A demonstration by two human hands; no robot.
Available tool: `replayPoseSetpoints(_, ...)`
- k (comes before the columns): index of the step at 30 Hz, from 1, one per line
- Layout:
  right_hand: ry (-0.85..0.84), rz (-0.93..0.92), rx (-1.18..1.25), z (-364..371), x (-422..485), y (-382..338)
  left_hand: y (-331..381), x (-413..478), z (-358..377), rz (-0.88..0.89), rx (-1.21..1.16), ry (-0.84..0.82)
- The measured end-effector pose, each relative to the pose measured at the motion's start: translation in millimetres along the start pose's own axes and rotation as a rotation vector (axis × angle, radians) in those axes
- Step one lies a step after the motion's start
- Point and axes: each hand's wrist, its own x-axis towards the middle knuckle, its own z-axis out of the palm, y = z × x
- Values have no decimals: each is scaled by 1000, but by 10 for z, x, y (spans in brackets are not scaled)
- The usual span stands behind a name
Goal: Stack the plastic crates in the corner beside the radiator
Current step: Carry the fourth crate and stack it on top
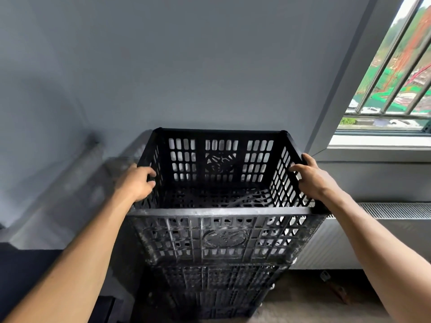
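Observation:
A black slotted plastic crate (221,238), dusty on its near wall, tops a stack of similar black crates (217,290) standing against the grey wall. My left hand (137,183) grips the top crate's left rim, fingers curled over the edge. On the opposite rim my right hand (312,178) holds on the same way. The top crate's inside is empty down to its mesh floor. Just to the right of the stack runs the white radiator (349,231).
A barred window (396,85) with a white sill is at the upper right above the radiator. A dark object (28,273) fills the lower left. Bare concrete floor (303,299) with a small metal bracket lies under the radiator.

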Motion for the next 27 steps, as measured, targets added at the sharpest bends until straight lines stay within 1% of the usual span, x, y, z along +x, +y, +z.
replayPoseSetpoints(4, 11, -10, 10, 20, -39, 0, -65, -43, 5, 1, -36, 4)
replayPoseSetpoints(7, 54, -36, 9, 6, -81, -34, -53, -96, -30, 18, -56, 24)
replayPoseSetpoints(15, 280, -97, -136, -101, -298, -116, 30, -275, -153, 127, -88, 188)
replayPoseSetpoints(18, 257, -91, -129, -100, -387, -140, 40, -392, -172, 176, -20, 193)
replayPoseSetpoints(21, 282, -89, -122, -74, -475, -173, 114, -571, -177, 252, -48, 221)
replayPoseSetpoints(25, 254, -175, 24, -39, -730, -330, 288, -921, -226, 365, -160, 214)
replayPoseSetpoints(27, 221, -193, 158, -129, -879, -435, 389, -1075, -373, 410, -291, 229)
